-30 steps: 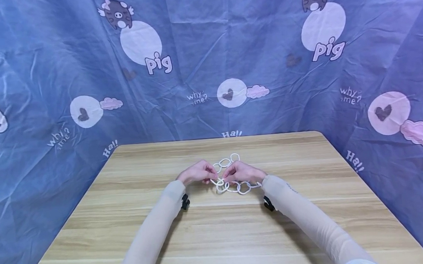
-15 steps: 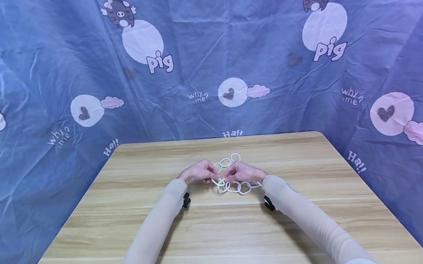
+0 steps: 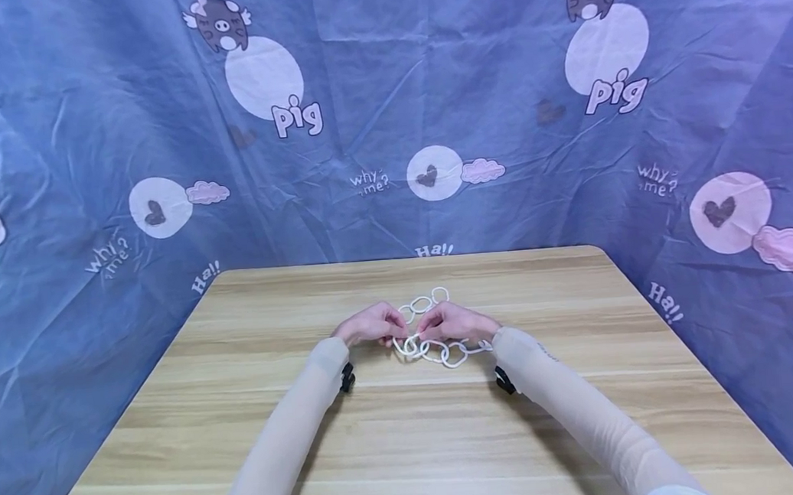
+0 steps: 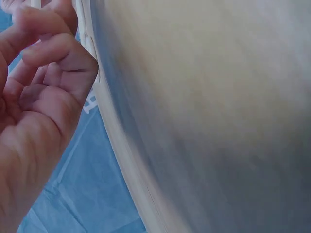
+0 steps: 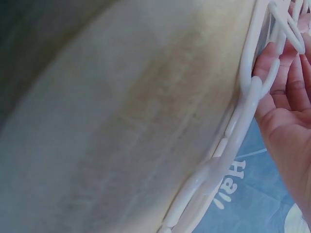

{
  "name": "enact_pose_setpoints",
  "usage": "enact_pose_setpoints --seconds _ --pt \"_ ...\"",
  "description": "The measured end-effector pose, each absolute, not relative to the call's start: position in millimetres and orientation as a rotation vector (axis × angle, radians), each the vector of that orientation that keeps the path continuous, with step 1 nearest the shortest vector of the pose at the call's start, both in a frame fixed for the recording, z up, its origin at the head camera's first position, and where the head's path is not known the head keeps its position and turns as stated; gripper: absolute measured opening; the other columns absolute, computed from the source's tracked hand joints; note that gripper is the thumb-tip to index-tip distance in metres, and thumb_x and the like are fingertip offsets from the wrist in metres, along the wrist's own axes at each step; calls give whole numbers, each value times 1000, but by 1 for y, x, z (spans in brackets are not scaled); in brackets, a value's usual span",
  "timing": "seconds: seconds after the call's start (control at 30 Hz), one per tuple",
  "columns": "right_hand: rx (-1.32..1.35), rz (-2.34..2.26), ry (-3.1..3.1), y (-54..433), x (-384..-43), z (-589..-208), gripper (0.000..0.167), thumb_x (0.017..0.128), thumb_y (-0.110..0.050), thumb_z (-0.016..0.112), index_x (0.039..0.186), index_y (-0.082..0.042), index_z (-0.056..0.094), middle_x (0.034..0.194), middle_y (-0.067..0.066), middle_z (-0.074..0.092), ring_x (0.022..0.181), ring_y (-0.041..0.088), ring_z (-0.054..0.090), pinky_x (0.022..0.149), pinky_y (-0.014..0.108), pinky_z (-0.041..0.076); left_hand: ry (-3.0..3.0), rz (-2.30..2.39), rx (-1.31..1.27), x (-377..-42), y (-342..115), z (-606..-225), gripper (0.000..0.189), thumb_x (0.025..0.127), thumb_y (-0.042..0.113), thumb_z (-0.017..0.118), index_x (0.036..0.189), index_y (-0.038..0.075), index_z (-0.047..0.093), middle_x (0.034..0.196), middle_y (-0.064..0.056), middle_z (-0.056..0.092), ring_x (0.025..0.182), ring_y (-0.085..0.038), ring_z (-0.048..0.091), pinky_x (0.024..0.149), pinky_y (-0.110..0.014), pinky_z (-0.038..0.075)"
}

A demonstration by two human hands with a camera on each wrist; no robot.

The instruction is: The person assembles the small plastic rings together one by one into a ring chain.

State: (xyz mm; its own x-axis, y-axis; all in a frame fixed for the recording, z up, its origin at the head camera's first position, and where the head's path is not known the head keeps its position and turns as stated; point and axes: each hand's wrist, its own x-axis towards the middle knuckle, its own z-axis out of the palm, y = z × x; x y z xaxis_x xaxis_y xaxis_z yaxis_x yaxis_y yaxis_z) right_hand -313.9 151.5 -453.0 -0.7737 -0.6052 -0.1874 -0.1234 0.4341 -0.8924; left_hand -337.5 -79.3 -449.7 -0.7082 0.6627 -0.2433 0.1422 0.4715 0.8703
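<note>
Around the table's middle, a chain of white plastic links (image 3: 456, 365) lies in a loose curve. My left hand (image 3: 373, 326) pinches a white link (image 3: 397, 347) at the chain's near left part. Close beside it, my right hand (image 3: 455, 323) pinches the neighbouring link between thumb and fingers. Between the fingertips of both hands the links overlap. In the right wrist view, joined links (image 5: 249, 109) run down past the right hand (image 5: 291, 116). The left wrist view has the left hand (image 4: 46, 97) with bent fingers; its fingertips are partly cut off at the top.
Behind the hands, more chain links (image 3: 422, 311) curve toward the back of the wooden table (image 3: 410, 446). A blue printed cloth (image 3: 358, 89) hangs round the table's back and sides. Dark wrist devices (image 3: 347, 377) sit under both sleeves.
Both hands stay nearly in place. The links between the fingertips have turned and shifted slightly left, and the link at the left hand now hangs more steeply.
</note>
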Motion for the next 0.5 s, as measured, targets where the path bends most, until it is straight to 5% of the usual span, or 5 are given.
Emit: enact_pose_setpoints --seconds 0.5 --pt "-665 -1290 2181 145 -315 -456 27 85 -5 73 109 4 67 91 3 72 79 10 64 73 21 54 2104 1218 611 -338 -104 -450 14 88 3 66 101 -3 66 74 -5 67 54 -12 61 49 -20 44"
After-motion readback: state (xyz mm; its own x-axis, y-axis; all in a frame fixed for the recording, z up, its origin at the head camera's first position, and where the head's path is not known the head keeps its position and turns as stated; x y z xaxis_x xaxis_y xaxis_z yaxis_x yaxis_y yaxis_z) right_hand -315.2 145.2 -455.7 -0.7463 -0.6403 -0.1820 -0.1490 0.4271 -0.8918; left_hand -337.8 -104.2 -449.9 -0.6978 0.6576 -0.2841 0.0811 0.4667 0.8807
